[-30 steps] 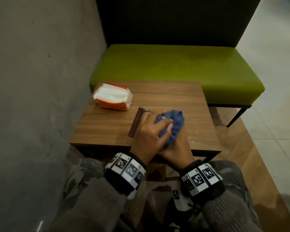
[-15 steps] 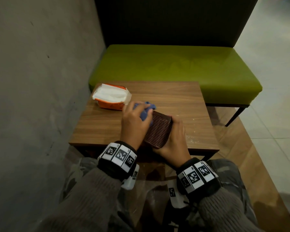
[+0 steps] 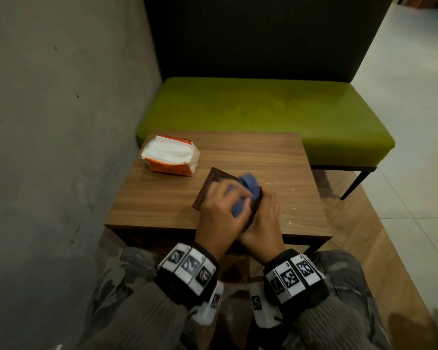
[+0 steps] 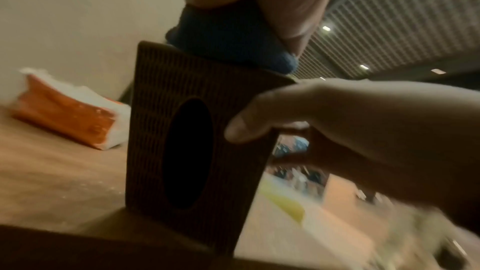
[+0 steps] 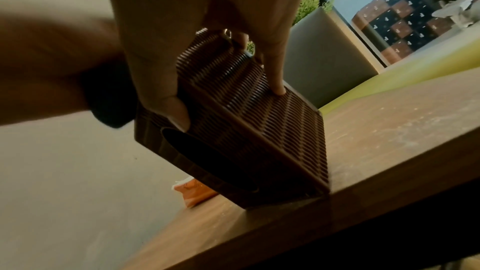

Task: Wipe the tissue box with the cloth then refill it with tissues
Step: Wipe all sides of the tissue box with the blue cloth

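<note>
Both hands on tissue box (image 3: 214, 188) at centre of frame, tipped on edge on table (image 3: 162, 198): right hand (image 3: 261, 223) gripping to steady, left hand (image 3: 219, 213) clutching cloth (image 3: 248, 188), rubbing top side; tissues (image 3: 171, 155) waiting upper left.

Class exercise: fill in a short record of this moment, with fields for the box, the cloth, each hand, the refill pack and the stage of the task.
box: brown ribbed tissue box stood on its side on the wooden table, oval opening empty
cloth: blue cloth pressed on the box's upper face
left hand: grips the cloth
right hand: grips the box, steadying it
refill: orange tissue pack lies apart near the table's far left corner
stage: wiping; refill not begun
</note>
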`<action>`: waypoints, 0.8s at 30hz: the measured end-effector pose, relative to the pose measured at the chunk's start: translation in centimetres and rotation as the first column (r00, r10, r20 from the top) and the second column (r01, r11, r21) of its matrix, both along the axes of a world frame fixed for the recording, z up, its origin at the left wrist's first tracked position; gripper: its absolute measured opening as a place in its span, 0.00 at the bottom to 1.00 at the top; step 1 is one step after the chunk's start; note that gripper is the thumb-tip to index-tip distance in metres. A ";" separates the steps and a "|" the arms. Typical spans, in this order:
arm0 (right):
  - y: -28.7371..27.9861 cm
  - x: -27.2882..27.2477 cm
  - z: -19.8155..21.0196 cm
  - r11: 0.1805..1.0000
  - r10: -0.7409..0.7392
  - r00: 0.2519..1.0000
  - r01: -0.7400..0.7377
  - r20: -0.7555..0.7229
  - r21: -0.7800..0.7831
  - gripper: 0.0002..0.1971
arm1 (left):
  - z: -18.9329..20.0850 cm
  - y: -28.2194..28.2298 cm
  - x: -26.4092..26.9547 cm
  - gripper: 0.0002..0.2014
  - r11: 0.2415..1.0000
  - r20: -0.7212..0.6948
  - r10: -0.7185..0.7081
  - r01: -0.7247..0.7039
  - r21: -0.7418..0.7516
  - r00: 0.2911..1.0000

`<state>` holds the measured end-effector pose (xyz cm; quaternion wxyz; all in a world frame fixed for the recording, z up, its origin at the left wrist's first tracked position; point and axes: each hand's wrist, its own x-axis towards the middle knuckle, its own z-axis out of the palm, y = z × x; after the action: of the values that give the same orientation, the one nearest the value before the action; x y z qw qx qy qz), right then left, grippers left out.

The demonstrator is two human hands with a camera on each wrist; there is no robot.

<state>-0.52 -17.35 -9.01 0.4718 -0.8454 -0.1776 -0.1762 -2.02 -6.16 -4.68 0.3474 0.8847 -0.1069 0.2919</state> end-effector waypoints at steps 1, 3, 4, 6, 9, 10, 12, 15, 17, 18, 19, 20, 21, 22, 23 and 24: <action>-0.1 0.0 -0.1 1.000 -0.002 1.000 0.002 0.009 -0.008 0.32 | -0.1 -0.4 -0.8 0.03 0.992 -0.002 -0.111 0.111 0.066 0.994; -0.4 -0.1 -0.2 1.000 0.007 1.000 -0.007 -0.016 0.005 0.34 | -0.1 0.5 -0.5 0.04 0.976 -0.021 -0.178 0.179 0.123 0.984; -0.5 -0.1 -0.1 1.000 0.013 0.999 -0.012 -0.044 0.024 0.39 | -0.2 1.2 0.2 0.04 0.990 -0.028 -0.111 0.113 0.089 0.993; -0.6 0.2 -0.2 1.000 0.001 0.998 0.001 -0.070 0.028 0.46 | -0.2 2.3 1.9 0.05 0.988 -0.050 0.129 -0.133 -0.078 0.990; -0.5 0.4 -0.3 1.000 -0.002 1.000 0.003 -0.028 0.007 0.45 | -0.9 1.4 0.6 0.05 0.982 -0.025 0.163 -0.165 -0.089 0.986; -0.6 0.4 -0.4 1.000 -0.002 1.000 0.003 -0.023 0.018 0.43 | -1.4 0.6 -0.8 0.05 0.998 0.002 0.054 -0.054 -0.020 0.999; -0.9 0.3 -0.7 1.000 0.005 1.000 -0.005 -0.027 0.023 0.41 | -2.5 0.7 -2.9 0.06 0.985 0.031 -0.148 0.145 0.090 0.988; -1.0 0.2 -0.7 1.000 0.019 0.997 -0.018 -0.081 0.021 0.48 | -3.1 3.4 -1.5 0.06 1.000 0.016 -0.026 0.026 0.008 1.000; -1.2 0.3 -0.3 1.000 0.008 0.997 -0.006 -0.074 0.027 0.49 | -3.3 5.1 0.7 0.06 0.962 -0.091 0.190 -0.204 -0.184 0.978; -1.2 0.4 -0.1 1.000 0.011 0.998 -0.010 -0.058 0.027 0.49 | -3.3 5.8 1.5 0.05 0.907 -0.174 0.274 -0.314 -0.282 0.946; -1.3 0.5 0.1 1.000 0.013 0.999 -0.012 -0.052 0.018 0.48 | -3.0 6.0 1.9 0.04 0.845 -0.249 0.329 -0.401 -0.353 0.911; -1.3 0.5 0.2 1.000 0.011 0.998 -0.010 -0.063 0.007 0.48 | -2.7 5.8 1.9 0.04 0.805 -0.281 0.355 -0.444 -0.393 0.892; -1.2 0.4 0.4 1.000 0.008 0.997 -0.007 -0.081 0.007 0.48 | -2.2 4.9 1.5 0.03 0.806 -0.251 0.362 -0.436 -0.400 0.898; -0.8 0.3 0.5 1.000 0.001 0.996 0.000 -0.088 0.011 0.46 | -1.7 3.6 1.0 0.02 0.848 -0.176 0.325 -0.369 -0.380 0.929; -0.4 0.2 0.5 1.000 0.000 0.997 0.000 -0.081 0.004 0.40 | -1.1 1.9 0.2 0.01 0.914 -0.098 0.230 -0.249 -0.319 0.968; 0.1 0.0 0.6 0.999 -0.005 0.998 0.003 -0.068 -0.042 0.32 | -0.5 0.2 -0.7 0.03 0.972 -0.029 0.112 -0.115 -0.203 0.993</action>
<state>-0.49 -17.26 -8.42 0.4595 -0.8610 -0.1633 -0.1443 -2.68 -5.95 -5.21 0.4200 0.8516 -0.0227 0.3129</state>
